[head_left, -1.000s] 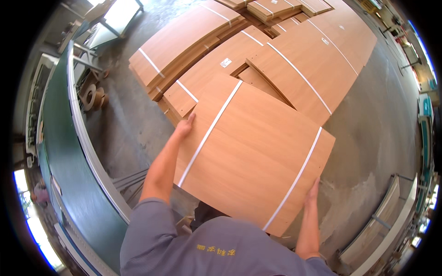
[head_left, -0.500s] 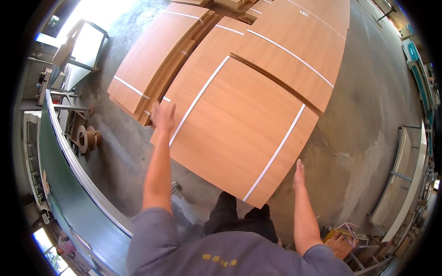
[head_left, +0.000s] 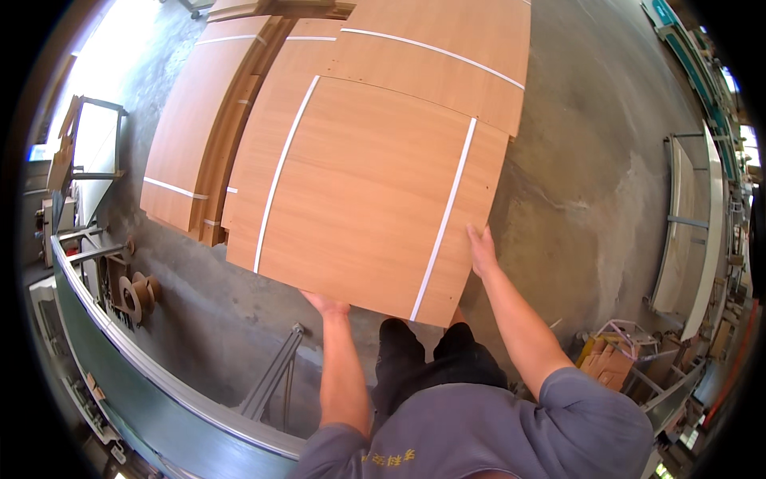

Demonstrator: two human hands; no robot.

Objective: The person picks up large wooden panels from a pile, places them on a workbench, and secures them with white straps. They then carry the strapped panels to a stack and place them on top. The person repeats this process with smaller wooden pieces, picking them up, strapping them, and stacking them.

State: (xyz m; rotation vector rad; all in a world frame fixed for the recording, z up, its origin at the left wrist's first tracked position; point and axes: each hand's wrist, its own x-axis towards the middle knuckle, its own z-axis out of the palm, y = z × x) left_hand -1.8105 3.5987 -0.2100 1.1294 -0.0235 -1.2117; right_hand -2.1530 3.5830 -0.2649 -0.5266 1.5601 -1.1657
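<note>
Panel (head_left: 367, 191) | we carry this white-striped wood-grain board, left hand (head_left: 325, 303) fingers clamped under its near edge, right hand (head_left: 481, 249) gripping its right edge | airborne above floor stacks (head_left: 191, 160), not yet laid down.

Concrete floor (head_left: 574, 184) with stacked wooden panels (head_left: 199, 152) at the far left. A long green machine (head_left: 144, 399) curves along the near left. Cardboard boxes (head_left: 610, 363) sit right.
</note>
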